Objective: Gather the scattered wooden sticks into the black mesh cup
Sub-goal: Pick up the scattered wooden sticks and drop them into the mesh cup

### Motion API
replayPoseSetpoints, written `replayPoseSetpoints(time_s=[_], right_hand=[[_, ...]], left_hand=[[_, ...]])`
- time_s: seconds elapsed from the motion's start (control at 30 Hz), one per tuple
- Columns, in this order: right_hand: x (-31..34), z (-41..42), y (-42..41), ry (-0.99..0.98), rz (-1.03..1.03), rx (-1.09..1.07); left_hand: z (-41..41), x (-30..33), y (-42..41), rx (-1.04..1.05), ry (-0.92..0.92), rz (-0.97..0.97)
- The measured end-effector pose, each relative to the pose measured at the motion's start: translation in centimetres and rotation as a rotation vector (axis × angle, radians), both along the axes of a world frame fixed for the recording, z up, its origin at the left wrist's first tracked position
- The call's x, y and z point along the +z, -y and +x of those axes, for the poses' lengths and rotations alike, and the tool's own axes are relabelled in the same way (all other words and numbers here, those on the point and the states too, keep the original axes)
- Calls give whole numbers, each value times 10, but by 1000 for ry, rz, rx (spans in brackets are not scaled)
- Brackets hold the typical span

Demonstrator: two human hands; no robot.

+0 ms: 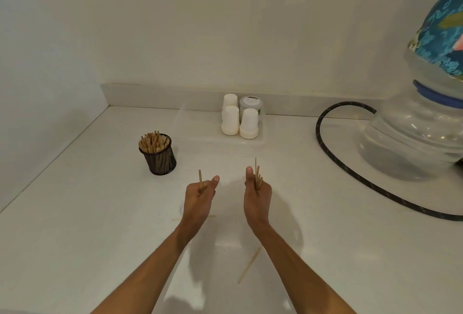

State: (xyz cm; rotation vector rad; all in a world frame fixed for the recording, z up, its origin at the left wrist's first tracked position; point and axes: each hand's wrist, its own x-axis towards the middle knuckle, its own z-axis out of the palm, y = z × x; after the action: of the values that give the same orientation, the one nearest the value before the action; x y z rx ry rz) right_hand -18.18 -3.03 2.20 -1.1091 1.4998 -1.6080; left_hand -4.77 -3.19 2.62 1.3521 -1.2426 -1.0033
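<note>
The black mesh cup [160, 158] stands on the white counter at the left, packed with several upright wooden sticks. My left hand [199, 194] is closed around one wooden stick [200, 177] that points up, to the right of the cup. My right hand [258, 194] grips a small bunch of sticks [257, 175], also upright. One loose stick [249, 264] lies on the counter between my forearms. Another loose stick [176, 219] lies flat under my left wrist, partly hidden.
A clear tray [200, 123] with stacks of white paper cups [230, 120] and a lidded jar sits at the back wall. A large water bottle [421, 135] stands at the right, with a black hose [333, 160] curving across the counter.
</note>
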Motion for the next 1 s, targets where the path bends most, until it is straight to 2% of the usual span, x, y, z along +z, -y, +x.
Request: replayPoseSetpoints(time_s=[0.3, 0.57, 0.77, 1.0], right_hand=[[-22, 4, -18, 11, 24, -19], [-3, 10, -19, 18, -86, -23], [-18, 11, -28, 24, 36, 20], [-20, 10, -24, 33, 79, 52]], left_hand=[[-1, -22, -17, 28, -5, 38], [-4, -13, -17, 25, 28, -69], [-5, -30, -29, -46, 50, -21], [-4, -28, -22, -14, 6, 59]])
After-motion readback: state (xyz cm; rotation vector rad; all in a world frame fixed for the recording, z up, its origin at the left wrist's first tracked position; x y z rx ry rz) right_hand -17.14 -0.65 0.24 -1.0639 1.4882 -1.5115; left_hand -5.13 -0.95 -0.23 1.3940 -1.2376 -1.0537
